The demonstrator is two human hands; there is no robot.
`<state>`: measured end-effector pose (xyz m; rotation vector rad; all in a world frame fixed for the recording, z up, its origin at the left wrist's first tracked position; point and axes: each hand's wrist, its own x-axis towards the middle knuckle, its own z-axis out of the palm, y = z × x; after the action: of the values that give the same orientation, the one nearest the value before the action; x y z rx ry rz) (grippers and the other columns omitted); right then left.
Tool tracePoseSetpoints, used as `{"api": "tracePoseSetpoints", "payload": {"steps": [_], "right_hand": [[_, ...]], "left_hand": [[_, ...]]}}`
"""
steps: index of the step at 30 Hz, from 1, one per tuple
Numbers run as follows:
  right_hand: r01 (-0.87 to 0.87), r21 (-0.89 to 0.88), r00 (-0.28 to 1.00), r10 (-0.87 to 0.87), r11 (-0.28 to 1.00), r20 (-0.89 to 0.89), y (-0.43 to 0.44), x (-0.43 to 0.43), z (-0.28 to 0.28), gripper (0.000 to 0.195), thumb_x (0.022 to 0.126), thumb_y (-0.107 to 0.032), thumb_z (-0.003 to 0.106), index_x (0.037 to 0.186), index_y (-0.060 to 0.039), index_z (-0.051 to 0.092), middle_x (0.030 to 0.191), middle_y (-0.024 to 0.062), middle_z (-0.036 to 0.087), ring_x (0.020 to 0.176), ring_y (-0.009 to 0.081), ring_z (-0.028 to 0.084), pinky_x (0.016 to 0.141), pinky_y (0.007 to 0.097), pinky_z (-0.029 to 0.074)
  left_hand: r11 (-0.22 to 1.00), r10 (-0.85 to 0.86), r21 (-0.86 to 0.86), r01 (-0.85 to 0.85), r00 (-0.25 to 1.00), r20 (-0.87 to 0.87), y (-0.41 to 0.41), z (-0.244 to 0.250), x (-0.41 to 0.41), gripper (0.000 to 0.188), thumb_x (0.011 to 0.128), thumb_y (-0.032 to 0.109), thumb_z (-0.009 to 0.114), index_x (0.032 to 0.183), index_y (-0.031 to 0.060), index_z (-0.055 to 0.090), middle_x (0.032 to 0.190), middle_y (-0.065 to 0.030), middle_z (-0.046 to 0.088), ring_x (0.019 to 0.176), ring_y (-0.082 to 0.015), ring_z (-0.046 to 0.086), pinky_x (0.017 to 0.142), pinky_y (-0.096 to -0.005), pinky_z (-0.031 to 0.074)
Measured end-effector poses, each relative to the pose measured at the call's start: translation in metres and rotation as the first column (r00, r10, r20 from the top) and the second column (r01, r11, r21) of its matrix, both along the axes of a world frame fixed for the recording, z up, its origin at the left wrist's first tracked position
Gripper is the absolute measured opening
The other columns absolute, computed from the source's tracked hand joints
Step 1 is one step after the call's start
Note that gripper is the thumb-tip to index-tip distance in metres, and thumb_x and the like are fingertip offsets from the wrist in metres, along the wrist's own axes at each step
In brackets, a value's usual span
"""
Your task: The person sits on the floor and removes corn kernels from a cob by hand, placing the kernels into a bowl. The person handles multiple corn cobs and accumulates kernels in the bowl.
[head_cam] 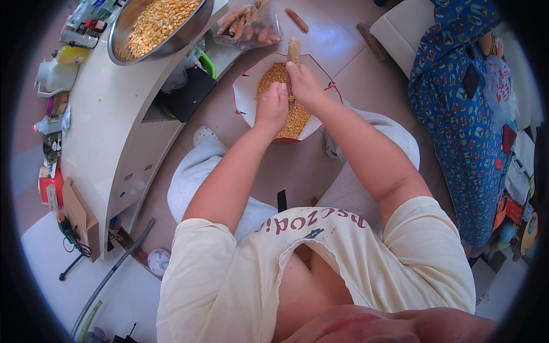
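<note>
A corn cob (294, 50), bare of kernels at its far end, points away from me above an open paper bag (245, 92) with a white inside and red edges. My left hand (273, 105) wraps the near part of the cob, its thumb along the side. Just beyond it, my right hand (302, 83) grips the cob from the right, thumb on top. Loose yellow corn kernels (300, 122) fill the bottom of the bag beneath both hands. My fingers hide much of the cob's near half.
A metal bowl of kernels (161, 25) stands on the white cabinet (103, 94) at left. Beyond the bag are a plastic bag of cobs (253, 25) and a single cob (297, 19) on the tiled floor. Blue patterned cloth (450, 107) hangs at right. A ball (159, 262) lies lower left.
</note>
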<state>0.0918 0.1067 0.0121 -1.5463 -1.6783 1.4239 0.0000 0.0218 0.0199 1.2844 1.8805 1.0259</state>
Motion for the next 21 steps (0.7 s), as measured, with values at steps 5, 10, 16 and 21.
{"api": "tracePoseSetpoints", "payload": {"steps": [5,10,16,21], "right_hand": [[0.053,-0.089,0.99,-0.064,0.995,-0.125,-0.001,0.001,-0.006,0.052,0.095,-0.041,0.04,0.095,0.0085,0.058,0.093,0.0275,0.061,0.09,0.0393,0.059,0.082,0.0426,0.043],[0.105,-0.175,0.944,-0.154,0.979,-0.292,0.005,0.001,-0.007,0.051,0.096,-0.038,0.04,0.101,0.0092,0.058,0.091,0.0197,0.062,0.086,0.0295,0.058,0.081,0.0404,0.043],[0.115,-0.245,0.926,-0.193,0.963,-0.323,-0.003,-0.003,0.005,0.046,0.096,-0.035,0.039,0.096,0.0075,0.057,0.084,0.013,0.057,0.078,0.0205,0.052,0.074,0.0365,0.042],[0.172,-0.219,0.913,-0.239,0.96,-0.33,-0.011,-0.007,0.001,0.042,0.096,-0.034,0.04,0.09,0.0041,0.055,0.079,0.0101,0.054,0.074,0.0182,0.049,0.07,0.0359,0.041]], "left_hand": [[0.996,0.077,0.04,-0.079,0.996,0.041,0.003,-0.007,0.005,0.037,0.099,0.032,0.039,0.083,0.0001,0.051,0.07,-0.0191,0.056,0.067,-0.0375,0.055,0.061,-0.0466,0.041],[0.933,0.279,-0.347,-0.097,0.805,0.524,0.011,-0.003,0.004,0.048,0.098,0.039,0.036,0.082,-0.001,0.057,0.065,-0.0175,0.056,0.061,-0.0349,0.055,0.061,-0.0438,0.042],[0.99,0.023,-0.139,0.031,0.93,0.367,0.003,-0.014,0.007,0.052,0.098,0.042,0.035,0.08,-0.0021,0.057,0.065,-0.0177,0.057,0.061,-0.0353,0.055,0.062,-0.0449,0.041],[0.975,0.15,-0.207,-0.077,0.921,0.359,0.0,-0.015,0.013,0.053,0.098,0.039,0.035,0.08,-0.0051,0.057,0.065,-0.0192,0.058,0.065,-0.031,0.058,0.064,-0.0443,0.042]]}}
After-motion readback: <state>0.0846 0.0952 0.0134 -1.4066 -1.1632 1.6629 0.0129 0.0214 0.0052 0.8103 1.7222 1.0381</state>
